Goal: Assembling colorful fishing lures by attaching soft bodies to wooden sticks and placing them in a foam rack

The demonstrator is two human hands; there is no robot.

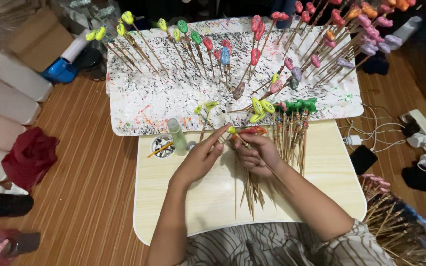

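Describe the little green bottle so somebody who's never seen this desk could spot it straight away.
Start at the pale wooden lap desk. Near its far left corner, beside the round paint dish, stands the green bottle. It is the only upright translucent cylinder there, just left of the left hand.

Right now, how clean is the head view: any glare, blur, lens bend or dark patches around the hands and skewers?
Head view: even warm light with no glare; left hand and right hand cast soft shadows on the pale lap table; the painted skewer tips they pinch look slightly soft; the paint-speckled foam board bows near its edges from the wide lens; the top corners fall dark.
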